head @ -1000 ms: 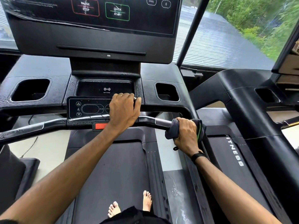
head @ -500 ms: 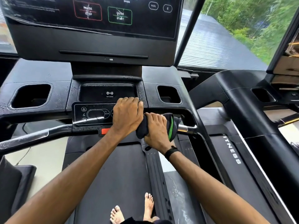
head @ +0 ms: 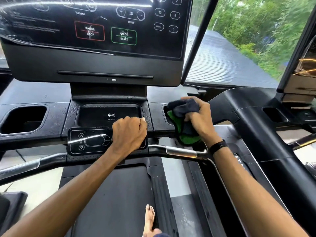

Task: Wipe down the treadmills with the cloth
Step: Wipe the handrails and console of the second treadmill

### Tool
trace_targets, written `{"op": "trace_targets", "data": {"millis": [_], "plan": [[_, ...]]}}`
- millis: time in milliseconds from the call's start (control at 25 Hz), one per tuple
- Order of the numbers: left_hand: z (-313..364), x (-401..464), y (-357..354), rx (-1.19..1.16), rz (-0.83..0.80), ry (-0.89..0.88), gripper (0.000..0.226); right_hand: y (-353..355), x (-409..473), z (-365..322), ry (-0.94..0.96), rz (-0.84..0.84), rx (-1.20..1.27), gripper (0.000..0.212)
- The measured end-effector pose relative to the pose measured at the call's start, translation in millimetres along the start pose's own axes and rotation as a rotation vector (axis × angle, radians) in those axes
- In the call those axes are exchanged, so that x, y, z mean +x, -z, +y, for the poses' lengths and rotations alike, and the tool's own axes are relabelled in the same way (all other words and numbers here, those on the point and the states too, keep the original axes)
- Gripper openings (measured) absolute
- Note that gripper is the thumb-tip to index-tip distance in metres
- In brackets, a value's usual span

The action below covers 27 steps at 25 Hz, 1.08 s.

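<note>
Now, change: right hand (head: 200, 117) has left the handlebar (head: 181, 152), lifting to the console's right cup holder (head: 166, 115).
Cloth (head: 183, 120): bunched, gripped in right fingers over the holder's rim.
Left hand (head: 129, 134): curled on the control panel (head: 89, 141) edge, perhaps gripping it.
Room: treadmill belt (head: 111, 202) open below.

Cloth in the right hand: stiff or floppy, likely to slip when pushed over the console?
Probably floppy: the cloth bunches and droops from the right hand. Likely light, held by curled fingers alone. Droplets on the console suggest it would drag rather than slide.
</note>
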<state>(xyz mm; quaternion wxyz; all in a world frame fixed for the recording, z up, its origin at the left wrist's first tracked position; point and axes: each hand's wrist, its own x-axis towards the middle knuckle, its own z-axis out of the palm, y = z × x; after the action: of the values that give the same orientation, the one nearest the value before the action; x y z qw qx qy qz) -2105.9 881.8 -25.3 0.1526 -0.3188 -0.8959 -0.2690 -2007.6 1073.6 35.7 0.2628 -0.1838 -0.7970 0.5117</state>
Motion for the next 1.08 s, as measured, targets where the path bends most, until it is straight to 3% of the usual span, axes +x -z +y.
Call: {"op": "trace_targets", "data": {"millis": [80, 200, 240, 400, 480, 640, 760, 840, 960, 1080], "plan": [[-2.9, 7.1, -0.7, -0.029, -0.07, 0.094, 0.056, -17.2, 26.5, 0.7, 0.014, -0.048, -0.086, 0.06], [-10.5, 27.2, 3.2, -0.101, -0.107, 0.237, 0.057, -65.2, 57.3, 33.9, -0.014, -0.445, -0.765, 0.08], [-15.2, 34.5, 4.2, -0.121, -0.095, 0.275, 0.056, -85.3, 57.4, 49.8, -0.022, -0.522, -0.871, 0.084], [-30.8, 65.3, -0.8, -0.109, -0.074, 0.389, 0.057, -134.8, 54.0, 94.3, 0.009, -0.363, -0.886, 0.108], [-27.3, 80.9, -9.6, -0.099, -0.127, 0.379, 0.053, -139.3, 75.9, 107.7, 0.087, -0.248, -0.961, 0.096], [-10.0, 104.8, -26.0, -0.072, -0.284, 0.383, 0.037, -132.6, 147.5, 128.1, 0.101, -0.201, -1.023, 0.068], [-5.4, 110.8, -30.9, -0.033, -0.345, 0.425, 0.029, -117.7, 193.3, 134.6, 0.167, -0.351, -1.107, 0.052], [-1.2, 115.6, -29.6, 0.007, -0.381, 0.422, 0.026, -109.2, 223.4, 141.1, 0.084, -0.394, -0.939, 0.039], [3.6, 121.4, -31.4, 0.022, -0.424, 0.335, 0.026, -109.7, 249.4, 149.0, -0.076, -0.433, -0.759, 0.037], [2.8, 118.8, -42.3, 0.078, -0.568, 0.203, 0.038, -113.8, 217.2, 150.1, 0.107, -0.329, -0.941, 0.037]]}}
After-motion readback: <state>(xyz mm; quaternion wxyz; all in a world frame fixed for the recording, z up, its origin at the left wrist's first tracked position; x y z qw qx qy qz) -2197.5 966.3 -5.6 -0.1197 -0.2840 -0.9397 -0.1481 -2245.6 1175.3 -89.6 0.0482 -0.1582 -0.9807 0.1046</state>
